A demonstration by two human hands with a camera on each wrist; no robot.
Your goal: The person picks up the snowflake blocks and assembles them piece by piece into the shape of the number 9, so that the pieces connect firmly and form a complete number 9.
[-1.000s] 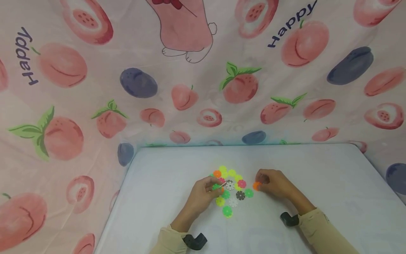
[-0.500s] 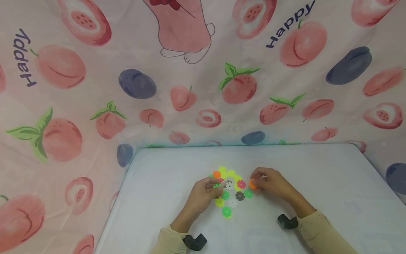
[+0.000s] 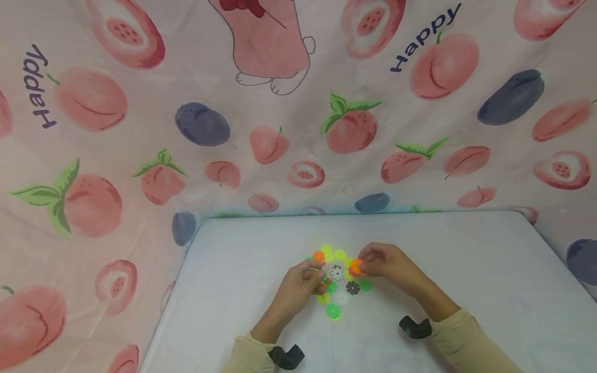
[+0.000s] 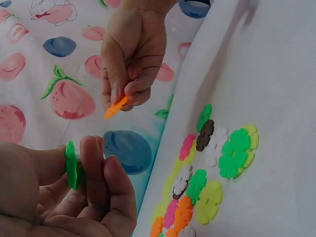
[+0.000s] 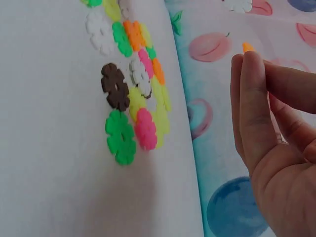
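My left hand (image 3: pixel 300 282) pinches a green interlocking disc (image 4: pixel 72 165) edge-on between thumb and fingers. A white disc (image 5: pixel 239 5) shows at the top of the right wrist view, and a white edge shows beside the green one in the left wrist view. My right hand (image 3: pixel 389 264) pinches an orange interlocking disc (image 3: pixel 356 267) between thumb and fingertips. In the left wrist view that orange disc is apart from the green one. Beneath the hands lies a loose cluster of flower-shaped slotted discs, among them a brown disc (image 5: pixel 115 86) and a pink disc (image 5: pixel 146 129).
A white-covered table (image 3: pixel 242 248) bears the discs. Nearest the person is a green disc (image 3: pixel 333 311) over a yellow one. A fruit-print cloth (image 3: pixel 280 109) hangs behind and to the left. Black angled pieces (image 3: pixel 286 357) sit at both sleeve cuffs.
My right hand has moved left with the orange disc, closer to my left hand and over the pink disc. The left hand stays in place while its held green disc has turned.
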